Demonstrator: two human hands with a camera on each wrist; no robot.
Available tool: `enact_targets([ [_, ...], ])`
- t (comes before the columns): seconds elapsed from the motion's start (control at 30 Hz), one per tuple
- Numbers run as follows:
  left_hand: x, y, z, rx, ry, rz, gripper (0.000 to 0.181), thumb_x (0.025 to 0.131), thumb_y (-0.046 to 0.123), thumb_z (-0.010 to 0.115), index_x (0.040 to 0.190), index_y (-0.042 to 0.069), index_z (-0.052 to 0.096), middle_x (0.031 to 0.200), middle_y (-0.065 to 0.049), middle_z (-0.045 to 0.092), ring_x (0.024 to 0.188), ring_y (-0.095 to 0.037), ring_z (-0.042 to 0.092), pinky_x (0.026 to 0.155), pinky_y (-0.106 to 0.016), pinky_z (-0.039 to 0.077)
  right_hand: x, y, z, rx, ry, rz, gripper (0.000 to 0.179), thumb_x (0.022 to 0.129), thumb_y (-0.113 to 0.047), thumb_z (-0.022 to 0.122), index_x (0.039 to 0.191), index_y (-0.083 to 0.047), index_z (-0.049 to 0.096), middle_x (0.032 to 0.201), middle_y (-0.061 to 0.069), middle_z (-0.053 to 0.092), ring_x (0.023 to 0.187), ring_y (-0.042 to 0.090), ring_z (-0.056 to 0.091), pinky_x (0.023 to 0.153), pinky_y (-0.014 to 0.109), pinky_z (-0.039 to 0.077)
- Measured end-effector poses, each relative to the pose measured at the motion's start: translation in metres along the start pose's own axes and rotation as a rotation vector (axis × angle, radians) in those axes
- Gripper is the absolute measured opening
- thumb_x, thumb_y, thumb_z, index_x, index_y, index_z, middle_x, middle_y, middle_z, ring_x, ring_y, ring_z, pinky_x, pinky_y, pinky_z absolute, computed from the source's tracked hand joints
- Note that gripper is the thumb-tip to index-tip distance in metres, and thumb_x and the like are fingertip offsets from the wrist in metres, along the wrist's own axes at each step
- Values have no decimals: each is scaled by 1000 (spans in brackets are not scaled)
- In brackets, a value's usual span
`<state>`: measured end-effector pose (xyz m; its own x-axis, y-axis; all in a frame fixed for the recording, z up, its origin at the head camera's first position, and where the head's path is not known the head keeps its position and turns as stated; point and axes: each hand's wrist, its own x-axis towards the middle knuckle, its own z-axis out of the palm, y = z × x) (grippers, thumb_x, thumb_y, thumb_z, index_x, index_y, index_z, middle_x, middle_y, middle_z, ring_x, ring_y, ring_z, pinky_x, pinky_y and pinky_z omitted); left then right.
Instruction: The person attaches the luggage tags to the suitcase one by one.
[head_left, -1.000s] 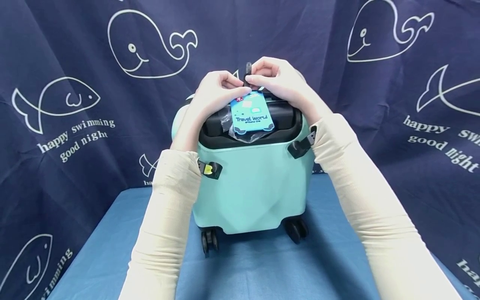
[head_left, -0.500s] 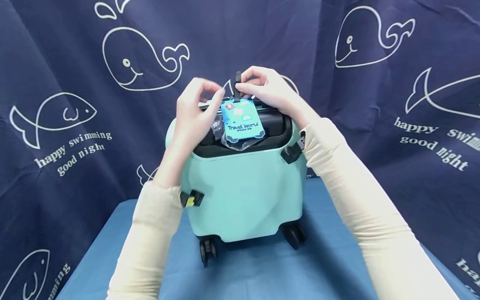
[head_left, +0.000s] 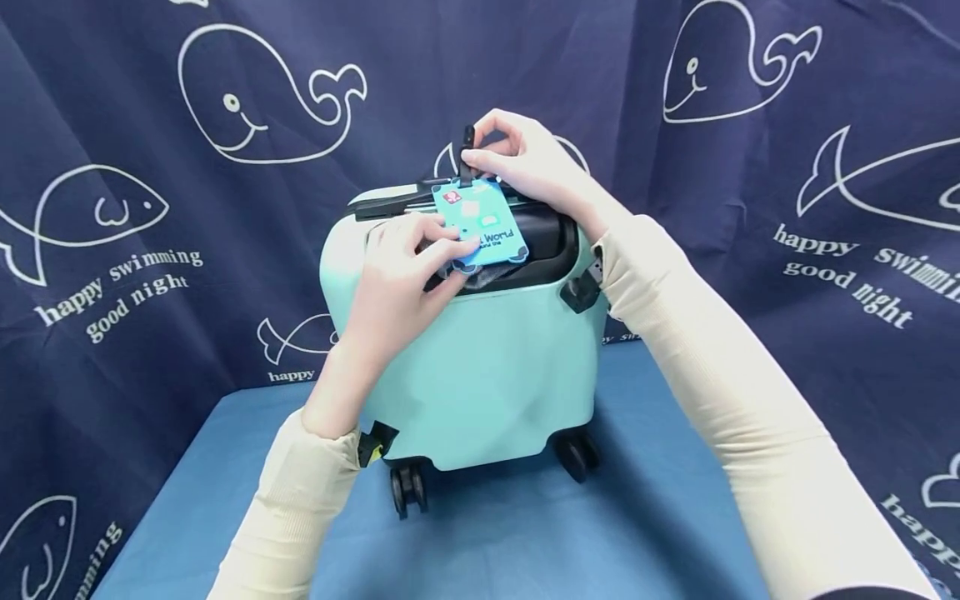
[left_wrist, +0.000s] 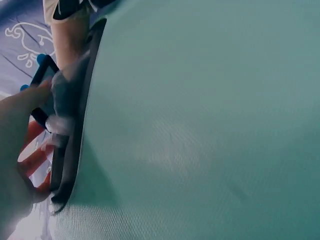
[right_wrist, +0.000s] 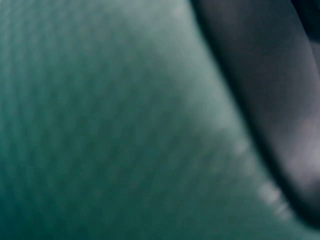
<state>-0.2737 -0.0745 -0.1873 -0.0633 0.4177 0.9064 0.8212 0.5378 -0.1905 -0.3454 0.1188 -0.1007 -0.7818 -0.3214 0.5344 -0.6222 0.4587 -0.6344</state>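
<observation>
A blue luggage tag (head_left: 489, 208) with printed patches lies over the black top recess of a mint-green suitcase (head_left: 487, 375). My left hand (head_left: 393, 279) pinches the tag's lower left corner between thumb and fingers. Above it, my right hand (head_left: 534, 167) pinches the black strap (head_left: 467, 162), which stands upright from the tag's top end. In the left wrist view the left hand (left_wrist: 17, 145) is at the edge, by the dark-edged tag and clear plastic wrapping (left_wrist: 62, 95). The right wrist view holds only the blurred shell (right_wrist: 110, 120) and black trim (right_wrist: 270, 90); the hand is out of it.
The suitcase stands on black wheels (head_left: 408, 487) on a blue-covered table (head_left: 510, 533). A navy curtain (head_left: 465, 67) with white whale and fish drawings hangs behind and at both sides. A black handle part (head_left: 390, 204) runs along the suitcase top.
My left hand has left the strap, moved left and down, and taken hold of the tag's lower corner. The right hand keeps its pinch on the strap. The view has shifted slightly.
</observation>
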Motion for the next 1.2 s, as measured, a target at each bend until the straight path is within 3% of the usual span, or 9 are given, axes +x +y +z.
enact_targets([
  [0.1, 3, 1, 0, -47, 42, 1, 17, 81, 6, 71, 98, 9, 72, 95, -14, 60, 98, -28, 59, 90, -43, 41, 1, -4, 0, -11, 3, 38, 13, 88, -26, 64, 91, -16, 56, 73, -8, 67, 75, 8, 62, 75, 21, 42],
  [0.2, 4, 3, -1, -114, 84, -6, 15, 83, 8, 71, 97, 7, 72, 93, -14, 61, 96, -28, 60, 88, -39, 43, 2, -6, 2, 11, -4, 93, 12, 88, -22, 65, 89, -14, 57, 71, -8, 66, 71, 9, 61, 72, 22, 43],
  [0.37, -4, 6, -4, -155, 68, 5, 17, 82, 4, 70, 99, 6, 73, 94, -14, 62, 99, -27, 61, 93, -36, 43, 2, -5, 7, -26, -10, 211, 18, 86, -21, 67, 98, -8, 65, 69, -11, 62, 69, 5, 56, 70, 19, 43],
  [0.57, -12, 6, -7, -189, 99, -1, 17, 80, 1, 71, 97, 5, 73, 93, -16, 62, 101, -30, 61, 97, -42, 42, 6, -7, 15, -198, -25, 247, 30, 85, -29, 67, 108, -11, 71, 85, -8, 65, 83, 5, 52, 74, 16, 39],
  [0.73, -17, 5, -4, -211, 157, -10, 17, 77, 2, 74, 94, 4, 73, 91, -15, 64, 102, -30, 62, 101, -48, 39, 8, -14, 18, -237, -40, 280, 34, 85, -28, 66, 113, -10, 68, 105, 1, 66, 95, 9, 53, 83, 19, 39],
  [0.83, -21, 4, 0, -224, 196, -14, 19, 74, 0, 75, 93, 4, 74, 90, -15, 64, 103, -30, 63, 102, -49, 37, 8, -15, 20, -244, -43, 297, 36, 84, -28, 66, 115, -9, 64, 109, 3, 63, 97, 11, 53, 85, 20, 38],
  [1.03, -20, 3, 5, -235, 216, -19, 20, 75, 0, 75, 94, 3, 73, 95, -16, 63, 102, -30, 60, 104, -50, 35, 11, -12, 18, -255, -22, 234, 21, 81, -24, 65, 95, -9, 70, 78, -8, 62, 79, 7, 51, 73, 17, 38],
  [1.2, -13, 1, 1, -214, 162, -16, 25, 79, 7, 74, 104, 3, 69, 103, -15, 61, 104, -29, 57, 100, -40, 39, 8, -9, 8, -237, 121, 124, 17, 84, -24, 64, 92, -10, 67, 73, -11, 58, 73, 5, 52, 71, 17, 38],
])
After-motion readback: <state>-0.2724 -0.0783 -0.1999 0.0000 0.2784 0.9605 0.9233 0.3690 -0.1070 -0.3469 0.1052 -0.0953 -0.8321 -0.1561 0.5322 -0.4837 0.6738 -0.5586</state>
